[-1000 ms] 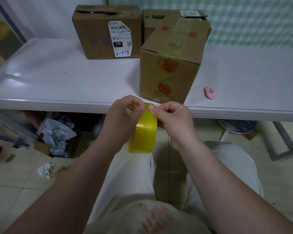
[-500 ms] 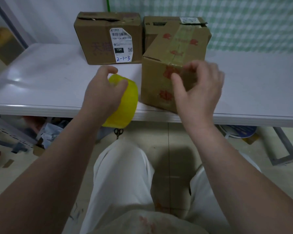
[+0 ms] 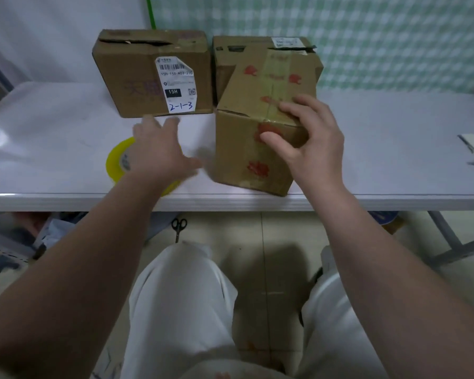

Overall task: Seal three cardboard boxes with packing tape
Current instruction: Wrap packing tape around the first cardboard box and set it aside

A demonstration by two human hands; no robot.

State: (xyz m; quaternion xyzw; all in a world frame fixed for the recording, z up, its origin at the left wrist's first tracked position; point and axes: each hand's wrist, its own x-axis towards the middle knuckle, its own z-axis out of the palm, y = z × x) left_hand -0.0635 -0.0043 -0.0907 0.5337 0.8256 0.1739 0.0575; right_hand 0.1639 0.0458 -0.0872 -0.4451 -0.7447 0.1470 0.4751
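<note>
Center-right of frame, right hand [image 3: 309, 143] spread wide and gripping the top corner of the near cardboard box [image 3: 257, 149], thumb on its front face, fingers over the taped seam. At center-left, left hand [image 3: 159, 151] is open and flat, blurred, hovering over the yellow tape roll [image 3: 115, 162] lying on the white table [image 3: 52, 138]; contact unclear. Two more boxes stand upper center: labelled box [image 3: 148, 75] and rear box [image 3: 230, 58], both with gaping top flaps.

Risks: near box sits at the table edge and could tip off if pulled; roll could get knocked to the floor.

Text: shipping label [image 3: 177, 84] reads "15H-159-403-210", "15H", handwritten "2-1-3".
</note>
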